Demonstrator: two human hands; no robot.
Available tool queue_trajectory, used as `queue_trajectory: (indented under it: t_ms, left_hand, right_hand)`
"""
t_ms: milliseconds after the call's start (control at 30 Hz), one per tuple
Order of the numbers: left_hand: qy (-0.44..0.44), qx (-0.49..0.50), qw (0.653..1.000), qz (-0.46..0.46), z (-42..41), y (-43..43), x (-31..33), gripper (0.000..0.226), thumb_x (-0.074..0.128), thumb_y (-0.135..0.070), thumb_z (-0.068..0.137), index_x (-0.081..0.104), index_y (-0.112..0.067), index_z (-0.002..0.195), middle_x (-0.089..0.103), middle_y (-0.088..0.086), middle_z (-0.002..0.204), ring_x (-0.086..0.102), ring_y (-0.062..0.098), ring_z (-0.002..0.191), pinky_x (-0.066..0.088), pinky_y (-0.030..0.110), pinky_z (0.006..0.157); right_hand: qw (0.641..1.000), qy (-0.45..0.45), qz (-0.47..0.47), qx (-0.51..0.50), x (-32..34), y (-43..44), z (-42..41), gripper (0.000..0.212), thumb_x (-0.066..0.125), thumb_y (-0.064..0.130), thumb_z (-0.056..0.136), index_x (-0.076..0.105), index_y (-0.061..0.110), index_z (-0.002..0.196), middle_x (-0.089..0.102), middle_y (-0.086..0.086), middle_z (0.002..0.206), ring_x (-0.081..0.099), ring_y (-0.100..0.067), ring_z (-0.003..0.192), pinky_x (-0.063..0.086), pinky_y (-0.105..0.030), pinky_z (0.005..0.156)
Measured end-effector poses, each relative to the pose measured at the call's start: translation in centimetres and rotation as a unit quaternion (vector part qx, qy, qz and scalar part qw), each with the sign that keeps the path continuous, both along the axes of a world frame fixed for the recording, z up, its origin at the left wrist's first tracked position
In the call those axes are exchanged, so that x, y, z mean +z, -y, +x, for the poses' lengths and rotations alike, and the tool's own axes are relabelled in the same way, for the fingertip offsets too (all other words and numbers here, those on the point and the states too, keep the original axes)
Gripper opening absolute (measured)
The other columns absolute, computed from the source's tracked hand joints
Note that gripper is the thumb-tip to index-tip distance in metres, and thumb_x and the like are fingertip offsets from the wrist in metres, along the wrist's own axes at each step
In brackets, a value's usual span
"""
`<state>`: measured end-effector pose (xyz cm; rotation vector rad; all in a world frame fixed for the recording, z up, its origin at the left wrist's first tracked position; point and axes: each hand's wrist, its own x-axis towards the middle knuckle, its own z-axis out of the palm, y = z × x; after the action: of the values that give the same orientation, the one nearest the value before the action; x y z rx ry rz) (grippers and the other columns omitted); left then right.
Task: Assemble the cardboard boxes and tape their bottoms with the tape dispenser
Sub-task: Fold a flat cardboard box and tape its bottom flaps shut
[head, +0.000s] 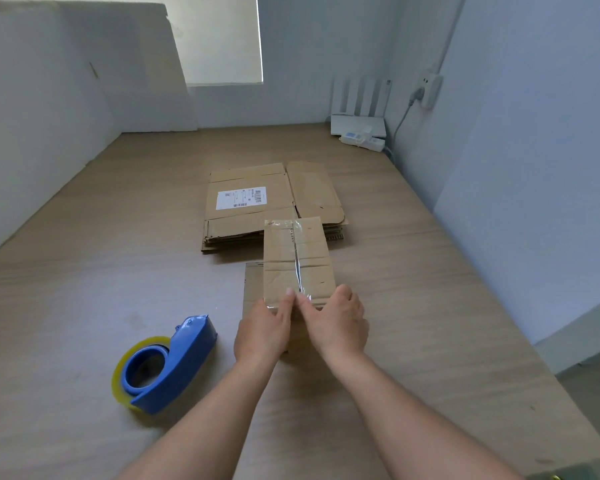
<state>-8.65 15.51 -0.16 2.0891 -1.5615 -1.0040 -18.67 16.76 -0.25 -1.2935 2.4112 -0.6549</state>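
Observation:
A small assembled cardboard box (297, 258) stands on the wooden table (84, 289), bottom side up, with clear tape running along its centre seam. My left hand (262, 332) and my right hand (336, 322) meet at the box's near edge, thumbs pressing the tape end down over that edge. The fingers of both hands lie against the near face. The blue tape dispenser (168, 365) with its roll of clear tape lies on the table to the left of my left hand, untouched. A stack of flattened cardboard boxes (253, 206) lies just behind the assembled box.
A white power strip and a white device (361, 133) sit in the far right corner, with a wall socket and cable above. White walls close in the table on the left, back and right. A large cardboard sheet (153, 64) leans at the back left.

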Motion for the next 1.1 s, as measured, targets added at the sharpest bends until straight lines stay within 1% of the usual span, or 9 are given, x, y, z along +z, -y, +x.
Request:
queue_trajectory:
  t_ms: [133, 233, 333, 433, 533, 667, 767, 967, 1100]
  left_hand:
    - [-0.002, 0.026, 0.999, -0.045, -0.1, 0.0, -0.1, 0.055, 0.027, -0.050, 0.100, 0.060, -0.010, 0.117, 0.062, 0.011, 0.112, 0.056, 0.028, 0.103, 0.047, 0.038, 0.088]
    - [-0.034, 0.024, 0.997, -0.060, 0.4, -0.2, 0.2, 0.048, 0.021, -0.043, 0.103, 0.059, -0.013, 0.101, 0.060, 0.008, 0.101, 0.053, 0.022, 0.092, 0.046, 0.037, 0.087]
    - [-0.063, -0.030, 0.997, -0.038, 1.4, -0.2, 0.4, 0.057, 0.021, -0.053, 0.100, 0.059, -0.010, 0.107, 0.061, 0.010, 0.109, 0.054, 0.023, 0.099, 0.045, 0.038, 0.091]
    - [0.047, -0.146, 0.988, -0.024, 2.2, -0.1, 0.5, 0.071, 0.031, -0.072, 0.084, 0.053, -0.014, 0.119, 0.063, 0.005, 0.113, 0.058, 0.022, 0.103, 0.048, 0.032, 0.080]
    - [0.194, -0.189, 0.961, -0.056, 2.5, -0.1, 0.7, 0.077, 0.027, -0.077, 0.076, 0.050, -0.015, 0.117, 0.065, 0.004, 0.110, 0.061, 0.021, 0.097, 0.046, 0.028, 0.070]
    - [0.241, -0.210, 0.943, -0.094, 2.8, 0.0, 0.5, 0.070, 0.022, -0.072, 0.078, 0.048, -0.015, 0.109, 0.067, 0.007, 0.105, 0.062, 0.023, 0.092, 0.041, 0.027, 0.067]
    - [0.225, -0.241, 0.940, -0.089, 3.4, 0.2, 0.6, 0.052, 0.030, -0.058, 0.094, 0.044, -0.016, 0.120, 0.065, 0.007, 0.112, 0.061, 0.021, 0.096, 0.039, 0.023, 0.069]
    - [0.080, -0.293, 0.951, -0.052, 5.6, -0.1, 0.0, 0.048, 0.022, -0.039, 0.103, 0.016, -0.032, 0.150, 0.063, 0.005, 0.122, 0.057, 0.015, 0.092, 0.044, 0.026, 0.081]
    - [0.083, -0.206, 0.967, -0.126, 5.1, -1.0, -1.4, 0.042, 0.024, -0.036, 0.103, 0.036, -0.032, 0.143, 0.069, 0.006, 0.107, 0.062, 0.023, 0.096, 0.051, 0.038, 0.083]
  right_hand:
    - [0.984, 0.173, -0.042, 0.003, -0.2, 0.8, -2.5, 0.031, 0.058, 0.043, 0.087, 0.054, 0.013, 0.082, 0.060, -0.002, 0.084, 0.055, -0.029, 0.091, 0.039, -0.032, 0.071]
    - [0.982, 0.171, -0.059, 0.061, 0.2, 0.7, -4.4, 0.040, 0.050, 0.032, 0.096, 0.044, 0.015, 0.060, 0.048, 0.002, 0.062, 0.048, -0.025, 0.076, 0.029, -0.032, 0.062]
    - [0.975, 0.159, -0.047, 0.146, 0.7, 0.5, -6.3, 0.045, 0.042, 0.037, 0.099, 0.042, 0.018, 0.059, 0.048, 0.002, 0.063, 0.049, -0.024, 0.076, 0.033, -0.035, 0.066]
    - [0.963, -0.033, 0.034, 0.264, 1.5, 0.7, -7.1, 0.052, 0.045, 0.072, 0.082, 0.048, 0.020, 0.077, 0.061, 0.003, 0.081, 0.056, -0.023, 0.081, 0.041, -0.034, 0.069]
    - [0.920, -0.236, 0.018, 0.313, 1.5, 1.3, -6.9, 0.069, 0.044, 0.079, 0.076, 0.057, 0.016, 0.100, 0.066, -0.002, 0.101, 0.061, -0.025, 0.096, 0.042, -0.032, 0.070]
    - [0.846, -0.333, -0.208, 0.361, -0.9, 1.4, -7.9, 0.052, 0.069, 0.058, 0.070, 0.053, 0.009, 0.063, 0.057, -0.005, 0.054, 0.057, -0.024, 0.045, 0.034, -0.022, 0.041]
    - [0.813, -0.332, -0.281, 0.387, -2.3, 1.5, -8.6, 0.039, 0.057, 0.045, 0.079, 0.051, 0.011, 0.061, 0.051, -0.003, 0.053, 0.050, -0.021, 0.042, 0.036, -0.022, 0.040]
    - [0.829, -0.283, -0.271, 0.399, -3.6, 0.2, -9.4, 0.024, 0.040, 0.026, 0.086, 0.051, 0.014, 0.070, 0.052, -0.001, 0.062, 0.051, -0.020, 0.051, 0.037, -0.026, 0.046]
    - [0.896, -0.238, -0.221, 0.303, -2.7, -1.0, -7.8, 0.026, 0.041, 0.029, 0.082, 0.052, 0.017, 0.061, 0.054, 0.002, 0.053, 0.055, -0.021, 0.046, 0.032, -0.021, 0.036]
